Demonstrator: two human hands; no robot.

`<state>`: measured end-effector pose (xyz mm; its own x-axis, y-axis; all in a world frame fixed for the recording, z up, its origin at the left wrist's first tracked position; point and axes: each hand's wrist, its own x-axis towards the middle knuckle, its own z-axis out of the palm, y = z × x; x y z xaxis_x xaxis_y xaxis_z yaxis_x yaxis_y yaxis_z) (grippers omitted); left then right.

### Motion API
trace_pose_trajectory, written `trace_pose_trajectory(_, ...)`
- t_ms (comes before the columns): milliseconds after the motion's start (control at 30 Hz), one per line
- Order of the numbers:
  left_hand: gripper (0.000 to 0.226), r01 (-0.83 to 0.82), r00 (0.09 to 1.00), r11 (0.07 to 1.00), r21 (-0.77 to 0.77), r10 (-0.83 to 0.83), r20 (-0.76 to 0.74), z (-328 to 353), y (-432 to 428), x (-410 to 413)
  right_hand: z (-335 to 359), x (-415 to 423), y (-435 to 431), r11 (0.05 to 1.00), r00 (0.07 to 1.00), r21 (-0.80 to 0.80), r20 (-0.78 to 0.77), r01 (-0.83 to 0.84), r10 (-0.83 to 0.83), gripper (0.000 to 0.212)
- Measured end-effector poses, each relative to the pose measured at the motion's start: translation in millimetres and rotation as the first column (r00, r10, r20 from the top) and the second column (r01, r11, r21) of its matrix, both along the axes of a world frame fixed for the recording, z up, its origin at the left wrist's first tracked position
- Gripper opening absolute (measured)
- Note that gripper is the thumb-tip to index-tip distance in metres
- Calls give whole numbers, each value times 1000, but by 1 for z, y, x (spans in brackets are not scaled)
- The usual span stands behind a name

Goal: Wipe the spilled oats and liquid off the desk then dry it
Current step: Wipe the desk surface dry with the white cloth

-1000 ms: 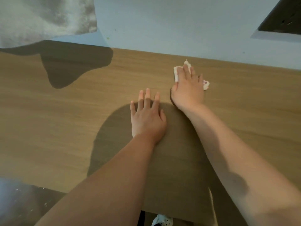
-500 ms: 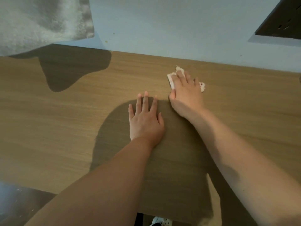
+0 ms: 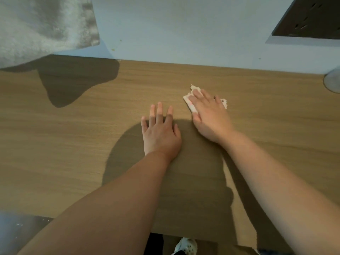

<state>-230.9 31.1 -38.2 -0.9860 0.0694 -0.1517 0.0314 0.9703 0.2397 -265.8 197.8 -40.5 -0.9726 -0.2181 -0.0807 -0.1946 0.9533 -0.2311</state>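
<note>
The wooden desk fills most of the head view. My right hand lies flat on a small white cloth with reddish marks, pressing it onto the desk right of centre; cloth corners stick out past the fingertips and the little finger. My left hand rests palm down on the bare desk just to its left, fingers apart, holding nothing. No oats or liquid show on the desk surface.
A grey fuzzy fabric hangs over the desk's back left corner. A pale round object sits at the right edge. The blue wall runs behind, with a dark panel at top right. A shoe shows below.
My right hand has slid the cloth a little toward me and to the left. My left hand has stayed flat on the desk.
</note>
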Motion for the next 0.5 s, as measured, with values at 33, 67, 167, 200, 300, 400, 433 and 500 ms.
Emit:
trace_pose_trajectory(33,59,-3,1000,1000,5,3,-1,0,0,1,2,5,17,1000,1000,-9,-17,20,-20,56)
trace_pose_trajectory(67,59,-7,1000,1000,6,7,-2,-1,0,1,2,9,34,993,992,-16,-39,118,-119,56)
trace_pose_trajectory(167,59,-4,1000,1000,-4,4,21,-1,0,-1,7,27,48,885,885,4,-28,465,-465,57)
trace_pose_trajectory(200,59,-6,1000,1000,-5,7,25,0,0,-1,9,35,35,882,881,3,-20,472,-472,60)
trace_pose_trajectory(300,60,-16,1000,1000,-2,16,19,0,1,-1,8,60,1,971,969,7,64,238,-238,65)
trace_pose_trajectory(400,61,-12,1000,1000,-14,12,13,-1,1,-1,15,69,25,978,977,36,60,205,-207,68)
trace_pose_trajectory(433,61,-9,1000,1000,-15,10,10,-1,0,-2,20,68,36,963,961,22,67,269,-270,67)
trace_pose_trajectory(500,61,-10,1000,1000,-14,10,7,-2,0,-2,30,65,49,938,935,-34,101,345,-340,58)
